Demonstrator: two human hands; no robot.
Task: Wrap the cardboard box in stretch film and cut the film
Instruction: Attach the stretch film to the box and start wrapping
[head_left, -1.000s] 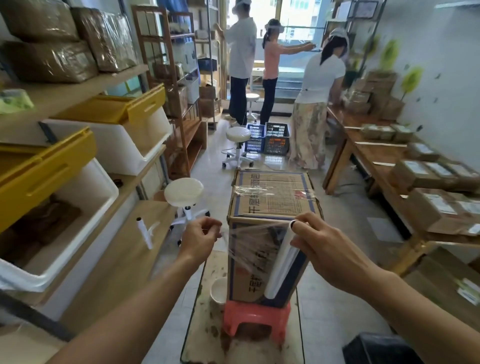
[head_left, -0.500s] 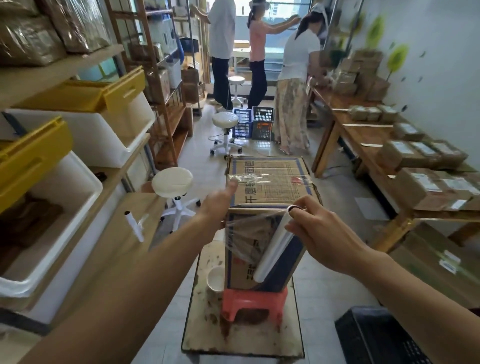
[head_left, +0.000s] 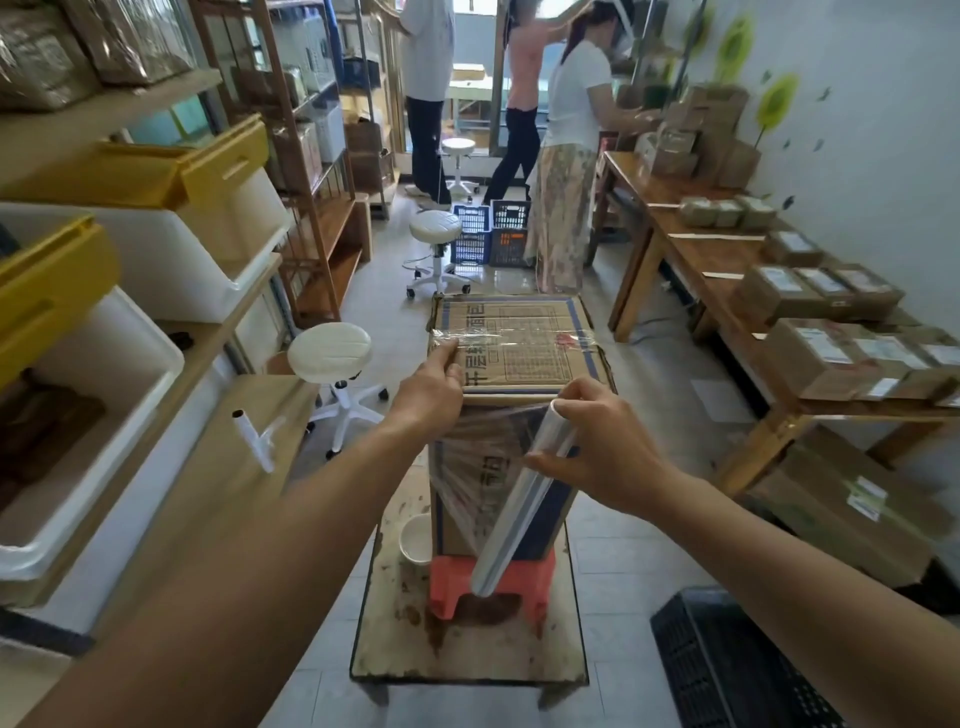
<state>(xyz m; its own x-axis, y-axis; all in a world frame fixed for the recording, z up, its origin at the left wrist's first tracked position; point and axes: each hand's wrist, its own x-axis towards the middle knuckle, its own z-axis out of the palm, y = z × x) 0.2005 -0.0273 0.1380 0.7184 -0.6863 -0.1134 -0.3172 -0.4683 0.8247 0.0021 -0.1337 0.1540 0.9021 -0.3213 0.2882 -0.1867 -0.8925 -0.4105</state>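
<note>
A tall brown cardboard box (head_left: 524, 343) with blue printed edges stands on a red plastic stool (head_left: 457, 577) on a stained small table (head_left: 467, 654). One band of film crosses its top. My right hand (head_left: 602, 447) grips the upper end of a roll of stretch film (head_left: 519, 499), held tilted against the box's near face. A clear sheet (head_left: 478, 457) stretches from the roll across that face toward the left. My left hand (head_left: 434, 384) rests flat on the box's near left top corner, fingers pressing the film there.
A white cup (head_left: 415, 538) sits on the table left of the stool. Shelves with white and yellow bins (head_left: 156, 249) line the left; white stools (head_left: 330, 353) stand in the aisle. A wooden bench with wrapped parcels (head_left: 810, 353) runs along the right. A black crate (head_left: 727, 665) lies near right. Three people stand far back.
My left hand rose from beside the box's near face to its top left corner. The roll stayed at the near face, held by my right hand. The camera tilted downward.
</note>
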